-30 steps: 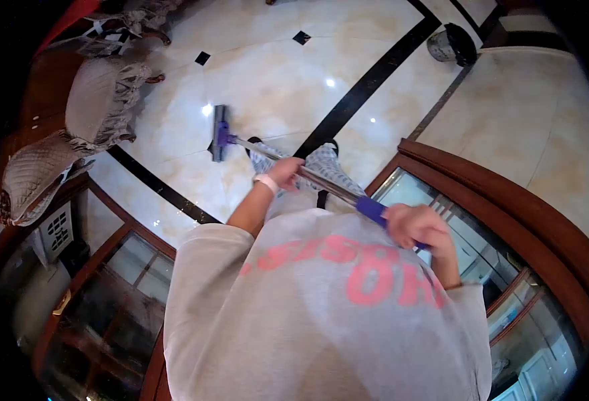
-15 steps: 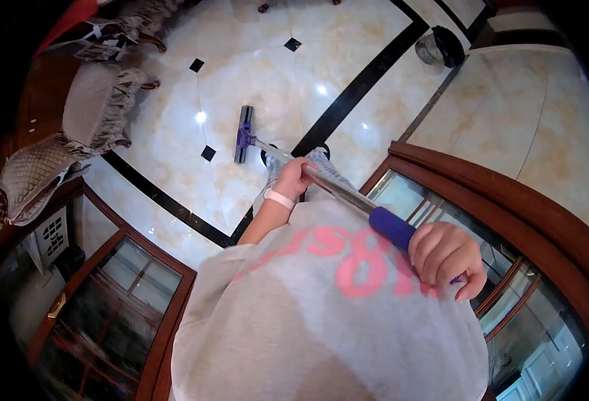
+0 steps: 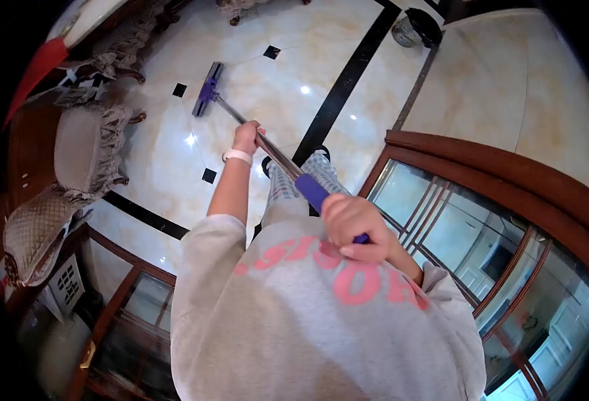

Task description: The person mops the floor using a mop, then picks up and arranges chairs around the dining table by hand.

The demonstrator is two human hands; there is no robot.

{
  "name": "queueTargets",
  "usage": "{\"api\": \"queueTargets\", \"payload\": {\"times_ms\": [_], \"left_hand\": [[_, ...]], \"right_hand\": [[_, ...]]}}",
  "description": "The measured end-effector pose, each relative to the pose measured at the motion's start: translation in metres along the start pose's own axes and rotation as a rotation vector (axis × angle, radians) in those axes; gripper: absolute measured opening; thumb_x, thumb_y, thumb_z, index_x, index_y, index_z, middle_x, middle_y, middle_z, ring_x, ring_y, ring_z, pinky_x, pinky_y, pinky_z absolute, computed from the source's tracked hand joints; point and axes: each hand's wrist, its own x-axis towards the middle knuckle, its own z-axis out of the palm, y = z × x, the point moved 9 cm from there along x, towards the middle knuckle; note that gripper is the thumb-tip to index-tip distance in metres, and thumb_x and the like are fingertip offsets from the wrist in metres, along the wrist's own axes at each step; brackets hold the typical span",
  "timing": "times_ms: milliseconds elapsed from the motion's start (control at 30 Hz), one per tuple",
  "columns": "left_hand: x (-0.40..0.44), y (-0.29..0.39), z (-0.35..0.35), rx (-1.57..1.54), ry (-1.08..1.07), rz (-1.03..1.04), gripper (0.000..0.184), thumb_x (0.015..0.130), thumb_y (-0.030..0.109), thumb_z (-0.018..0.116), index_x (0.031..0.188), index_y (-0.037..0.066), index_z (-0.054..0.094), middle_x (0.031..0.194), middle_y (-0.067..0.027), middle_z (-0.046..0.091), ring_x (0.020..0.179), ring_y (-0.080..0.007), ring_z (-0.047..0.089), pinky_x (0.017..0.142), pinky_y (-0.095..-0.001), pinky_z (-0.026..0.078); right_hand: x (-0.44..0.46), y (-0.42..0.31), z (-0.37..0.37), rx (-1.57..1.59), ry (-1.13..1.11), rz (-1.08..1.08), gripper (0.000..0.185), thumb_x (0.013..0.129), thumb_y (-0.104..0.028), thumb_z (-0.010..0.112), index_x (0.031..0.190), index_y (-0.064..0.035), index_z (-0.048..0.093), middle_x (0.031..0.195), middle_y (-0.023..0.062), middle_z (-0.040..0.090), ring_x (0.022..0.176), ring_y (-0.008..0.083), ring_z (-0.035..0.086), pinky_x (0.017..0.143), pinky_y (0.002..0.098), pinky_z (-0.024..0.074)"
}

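Observation:
A mop (image 3: 281, 159) with a metal pole slants away from my body across the floor. My right hand (image 3: 353, 227) is wrapped round the purple grip at its near end. Further down the pole, my left hand (image 3: 247, 137) is closed round the bare metal; a pale band circles that wrist. The purple and grey mop head (image 3: 207, 89) rests on the glossy marble floor (image 3: 254, 87), between two small black tile insets.
Cushioned chairs (image 3: 84, 144) with ruffled covers line the left side. A bin with a black liner (image 3: 416, 28) stands at the upper right. Wood-framed glass doors (image 3: 458, 214) flank me on the right, and another glass door (image 3: 130, 321) is at lower left.
Both hands have pushed the mop forward and to the left, and its head has slid farther away over the floor. My left arm is more stretched out; my right hand has left my side.

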Motion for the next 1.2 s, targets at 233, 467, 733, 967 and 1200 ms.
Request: {"api": "queueTargets", "payload": {"times_ms": [233,467,733,967,1200], "left_hand": [[0.017,-0.011,0.028,0.694,-0.154,-0.136,0.024,0.08,0.021,0.05,0.073,-0.002,0.053,0.057,-0.0144,0.055,0.044,-0.022,0.052,0.041,-0.0344,0.045],[-0.054,-0.094,0.1,1.158,-0.468,-0.081,0.042,0.082,0.041,0.043,0.073,0.004,0.06,0.051,-0.0071,0.048,0.037,-0.017,0.043,0.036,-0.0308,0.034],[-0.181,-0.174,0.167,1.178,-0.73,-0.216,0.046,0.083,0.044,0.044,0.082,0.002,0.062,0.054,-0.0111,0.052,0.045,-0.0236,0.054,0.043,-0.0362,0.043],[-0.267,-0.024,0.179,1.065,-0.494,1.386,0.017,0.066,0.01,0.063,0.082,0.006,0.062,0.07,-0.0106,0.058,0.073,-0.0325,0.058,0.065,-0.0412,0.046],[-0.29,0.007,0.141,0.688,-0.549,1.286,0.01,0.066,-0.001,0.062,0.067,0.002,0.052,0.062,-0.0102,0.053,0.059,-0.0291,0.051,0.057,-0.035,0.041]], "right_hand": [[-0.048,0.03,-0.016,-0.007,0.287,0.092,0.022,0.075,-0.001,0.054,0.055,-0.0018,0.046,0.058,0.0091,0.051,0.057,0.0253,0.051,0.069,0.0373,0.0402],[-0.13,-0.048,-0.047,0.011,0.458,0.189,0.027,0.076,-0.001,0.055,0.052,0.0006,0.043,0.055,0.0103,0.05,0.052,0.0272,0.047,0.058,0.0379,0.0353],[-0.158,-0.154,-0.038,-0.051,0.055,0.115,0.026,0.07,-0.02,0.057,0.05,-0.0079,0.046,0.054,0.0042,0.054,0.05,0.0203,0.055,0.053,0.0316,0.0388],[-0.087,-0.144,-0.018,0.045,-0.208,-0.106,0.029,0.075,-0.029,0.056,0.057,-0.0064,0.052,0.06,0.0059,0.055,0.053,0.0217,0.056,0.052,0.0315,0.0414],[0.008,-0.129,0.03,0.022,-0.6,-0.197,0.03,0.071,-0.033,0.057,0.065,-0.004,0.056,0.067,0.0079,0.058,0.059,0.0258,0.056,0.057,0.033,0.045]]}}
